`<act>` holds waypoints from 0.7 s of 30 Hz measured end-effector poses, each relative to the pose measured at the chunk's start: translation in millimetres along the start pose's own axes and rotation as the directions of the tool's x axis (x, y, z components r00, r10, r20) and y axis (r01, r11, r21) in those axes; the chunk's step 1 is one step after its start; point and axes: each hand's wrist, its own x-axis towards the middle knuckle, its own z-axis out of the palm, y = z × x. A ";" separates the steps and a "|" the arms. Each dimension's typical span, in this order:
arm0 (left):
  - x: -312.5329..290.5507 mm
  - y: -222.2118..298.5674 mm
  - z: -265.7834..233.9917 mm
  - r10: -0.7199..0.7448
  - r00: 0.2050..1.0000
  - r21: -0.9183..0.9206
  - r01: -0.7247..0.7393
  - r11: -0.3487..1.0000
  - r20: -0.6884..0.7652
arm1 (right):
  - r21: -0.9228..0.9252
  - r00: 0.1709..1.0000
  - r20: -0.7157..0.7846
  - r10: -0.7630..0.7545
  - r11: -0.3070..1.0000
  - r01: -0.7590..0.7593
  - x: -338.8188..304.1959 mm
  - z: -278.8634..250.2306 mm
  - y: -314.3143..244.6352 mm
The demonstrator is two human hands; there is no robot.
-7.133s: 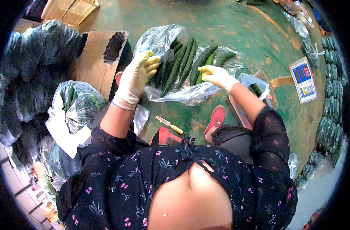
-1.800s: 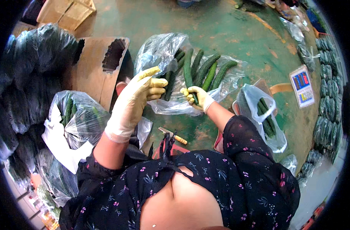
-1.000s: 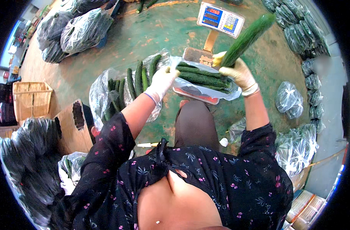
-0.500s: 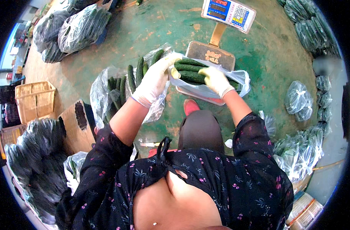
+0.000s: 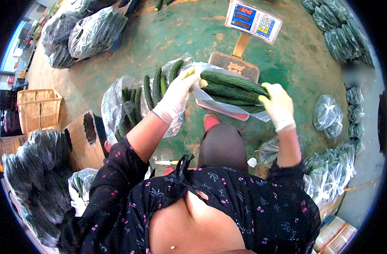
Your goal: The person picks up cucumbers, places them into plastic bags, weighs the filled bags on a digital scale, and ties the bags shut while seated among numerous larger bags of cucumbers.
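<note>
Several long dark-green cucumbers [image 5: 233, 89] lie side by side in a clear plastic bag [image 5: 210, 66] on the platform of a scale [image 5: 222, 60]. My left hand [image 5: 181, 88], in a pale glove, pinches the bag's left edge by the cucumber ends. At the opposite end, my gloved right hand [image 5: 280, 106] closes round the bag's rim, its thumb and fingers against the cucumber tips. Left of the bag, loose cucumbers [image 5: 147, 92] rest on a sheet of clear plastic [image 5: 113, 99]. The bag's underside is hidden.
The scale's display [image 5: 253, 22] rises on a post beyond the platform. Filled plastic bags [image 5: 328, 116] sit on the green floor at right, with stacked bundles [image 5: 344, 42] along that edge. At left are a plastic crate [image 5: 40, 109], large bagged bundles [image 5: 96, 34] and a cardboard box [image 5: 84, 139].
My right hand has moved from the middle of the cucumbers to the bag's right end. More of the cucumbers now shows. The left hand keeps its hold, and the scale's reading has changed.
</note>
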 end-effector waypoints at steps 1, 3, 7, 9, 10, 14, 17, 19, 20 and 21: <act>-2.4 -0.1 3.6 -0.018 0.997 0.004 0.019 1.000 -0.079 | 0.033 0.995 -0.103 0.005 0.999 -0.001 -15.2 -14.1 4.4; -13.6 1.6 4.1 0.031 0.993 0.064 -0.024 0.998 -0.117 | 0.123 0.964 -0.263 0.035 0.992 -0.002 -40.2 -31.8 26.5; -25.0 -8.6 -2.2 0.091 0.976 0.052 -0.082 0.995 -0.200 | 0.492 0.892 -0.299 0.339 0.855 -0.160 -79.0 -48.1 85.2; -33.5 -22.0 -9.7 0.105 0.940 0.061 -0.090 0.994 -0.326 | 0.733 0.880 -0.104 0.463 0.634 -0.247 -84.0 -51.9 73.8; -40.3 -22.9 -6.1 0.115 0.941 0.062 -0.100 0.993 -0.318 | 0.804 0.897 -0.042 0.439 0.548 -0.230 -84.9 -54.7 51.9; -67.9 6.2 29.6 0.151 0.985 0.197 -0.132 0.971 -0.085 | 0.937 0.972 0.081 0.220 0.317 -0.150 -65.0 -29.6 -27.2; -69.5 14.0 34.3 0.166 0.981 0.061 -0.173 0.983 0.104 | 0.730 0.965 -0.183 -0.187 0.632 0.261 -34.3 -0.5 -75.7; -64.8 18.6 15.5 0.010 0.999 -0.272 -0.019 0.962 -0.033 | 0.695 0.900 -0.205 -0.385 0.590 0.410 -23.3 -5.2 -107.5; -67.7 20.7 2.5 0.026 0.993 -0.318 -0.061 0.946 -0.112 | 0.734 0.873 -0.198 -0.446 0.523 0.434 -18.1 2.7 -110.5; -70.8 20.6 -17.7 -0.028 0.985 -0.423 -0.048 0.905 -0.171 | 0.753 0.883 -0.078 -0.463 0.553 0.357 -15.4 5.3 -116.6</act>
